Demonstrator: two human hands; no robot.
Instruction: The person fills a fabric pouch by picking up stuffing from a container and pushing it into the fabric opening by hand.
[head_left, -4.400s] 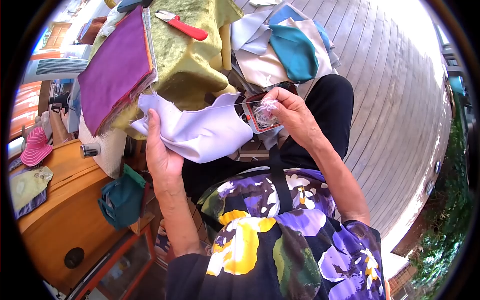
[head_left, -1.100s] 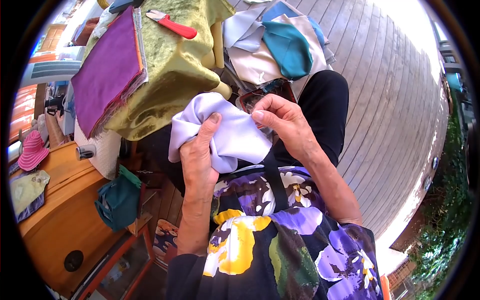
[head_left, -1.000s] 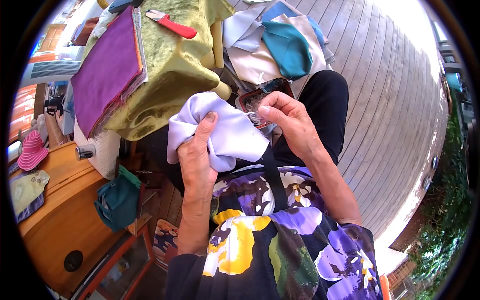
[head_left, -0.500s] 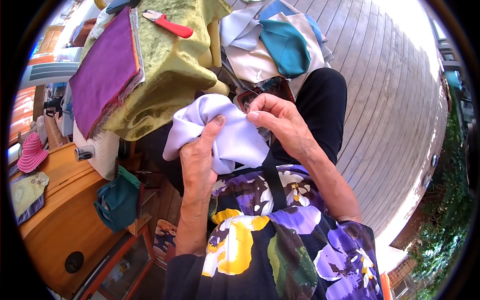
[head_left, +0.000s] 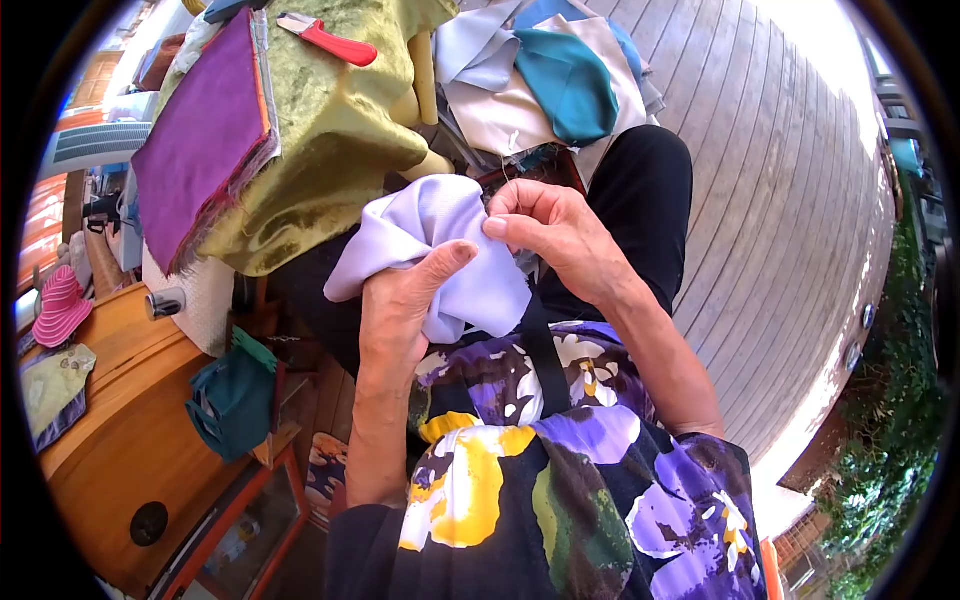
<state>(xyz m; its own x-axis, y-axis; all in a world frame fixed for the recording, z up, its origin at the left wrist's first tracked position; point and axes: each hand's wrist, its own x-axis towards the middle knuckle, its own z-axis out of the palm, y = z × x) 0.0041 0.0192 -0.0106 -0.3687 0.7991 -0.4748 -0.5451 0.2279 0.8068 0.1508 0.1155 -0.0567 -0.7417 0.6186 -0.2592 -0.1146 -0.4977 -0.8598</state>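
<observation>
A crumpled piece of lavender cloth (head_left: pixel 425 225) is held above my lap. My left hand (head_left: pixel 400 300) grips it from below, with the thumb lying across the front and the fingers hidden behind the folds. At the cloth's right edge, my right hand (head_left: pixel 555 235) is closed in a pinch, thumb and forefinger together against the fabric. What sits between those fingertips is too small to make out. A fine dark line, like a thread, shows just above the right fingers.
Olive velvet (head_left: pixel 340 150) drapes the surface at the upper left, bearing purple fabric (head_left: pixel 205 140) and a red-handled cutting tool (head_left: pixel 340 42). Teal cloth (head_left: pixel 570 85) lies over cream cloth (head_left: pixel 495 115) ahead. A teal bag (head_left: pixel 235 400) hangs by a wooden cabinet (head_left: pixel 110 430).
My right fingertips have shifted slightly left and up, onto the cloth's edge. My left thumb has slid lower and to the right across the fabric. The view has shifted a little.
</observation>
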